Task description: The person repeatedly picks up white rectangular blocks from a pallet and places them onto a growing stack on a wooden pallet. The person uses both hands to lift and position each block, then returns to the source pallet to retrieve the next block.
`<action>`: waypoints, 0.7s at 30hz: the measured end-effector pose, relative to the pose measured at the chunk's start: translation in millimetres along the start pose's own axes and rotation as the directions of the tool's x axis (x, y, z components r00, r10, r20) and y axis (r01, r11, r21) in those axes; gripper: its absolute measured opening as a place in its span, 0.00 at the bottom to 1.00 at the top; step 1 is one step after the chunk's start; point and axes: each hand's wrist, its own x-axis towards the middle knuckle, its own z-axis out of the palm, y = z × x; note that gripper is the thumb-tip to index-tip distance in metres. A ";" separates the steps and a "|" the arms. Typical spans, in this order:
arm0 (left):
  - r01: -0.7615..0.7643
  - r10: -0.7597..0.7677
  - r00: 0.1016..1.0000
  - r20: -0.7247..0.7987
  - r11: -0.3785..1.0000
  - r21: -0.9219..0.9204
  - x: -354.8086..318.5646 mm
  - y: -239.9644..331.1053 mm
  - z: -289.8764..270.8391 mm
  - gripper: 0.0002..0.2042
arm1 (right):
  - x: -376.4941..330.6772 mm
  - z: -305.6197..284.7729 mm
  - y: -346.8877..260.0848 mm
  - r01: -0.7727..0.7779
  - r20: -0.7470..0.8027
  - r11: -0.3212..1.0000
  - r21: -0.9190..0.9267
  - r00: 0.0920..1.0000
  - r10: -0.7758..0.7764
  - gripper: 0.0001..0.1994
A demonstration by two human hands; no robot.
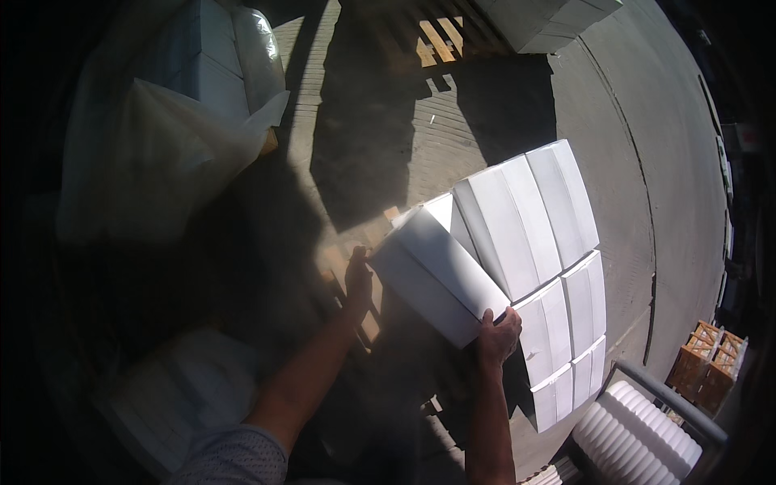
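Note:
A white cardboard box with a lengthwise seam along its top is held tilted between my two hands. My left hand presses on its left end, fingers along the edge. At the box's near right corner, my right hand grips with thumb and fingers. The box's far right side is close against a block of similar white boxes, set in rows on a wooden pallet. Whether the held box rests on the pallet or hangs above it, I cannot tell.
At the far left stand plastic-wrapped white boxes. Another pallet and a white stack are at the back. White rolls lie beside a grey rail at the near right, with a wooden crate beyond.

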 end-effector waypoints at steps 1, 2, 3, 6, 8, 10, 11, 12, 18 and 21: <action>0.185 -0.199 0.977 -0.072 0.968 -0.172 -0.8 -14.7 3.4 0.26 | 5.6 -7.5 -11.4 0.034 -0.036 0.979 0.201 0.999 -0.027 0.20; 0.320 -0.379 0.919 -0.106 0.876 -0.360 -3.6 -31.0 5.1 0.27 | 13.5 -9.7 -24.2 0.085 0.028 0.941 0.327 0.995 -0.100 0.19; 0.281 -0.283 0.959 0.004 0.950 -0.134 -12.2 -50.0 8.5 0.27 | 24.6 -8.0 -36.8 0.131 0.078 0.879 0.458 0.979 -0.186 0.18; 0.273 -0.198 0.956 0.219 0.875 -0.400 -27.1 -90.7 41.1 0.26 | 73.9 20.3 -72.5 0.185 0.222 0.774 0.605 0.895 -0.388 0.16; 0.384 -0.253 0.917 0.308 0.769 -0.511 -31.0 -101.9 52.8 0.26 | 109.2 49.9 -91.0 0.077 0.396 0.810 0.581 0.843 -0.364 0.15; 0.426 -0.230 0.889 0.395 0.731 -0.534 -31.9 -102.8 59.1 0.26 | 136.7 63.5 -87.3 -0.026 0.612 0.769 0.639 0.622 -0.487 0.15; 0.439 -0.220 0.879 0.422 0.718 -0.540 -32.0 -100.6 61.2 0.26 | 145.7 69.2 -83.7 0.264 0.515 0.674 0.690 0.475 -0.713 0.15; 0.452 -0.211 0.868 0.450 0.711 -0.538 -32.1 -97.8 62.5 0.26 | 152.6 74.4 -81.8 0.527 0.200 0.336 0.780 0.299 -0.933 0.17; 0.464 -0.183 0.850 0.494 0.705 -0.536 -30.3 -89.7 70.2 0.25 | 141.2 73.3 -89.0 0.600 0.149 0.367 0.710 0.382 -0.912 0.20; 0.454 -0.165 0.852 0.497 0.705 -0.545 -28.3 -91.1 71.0 0.25 | 127.7 62.9 -102.8 -0.192 0.709 0.716 0.671 0.450 -0.543 0.22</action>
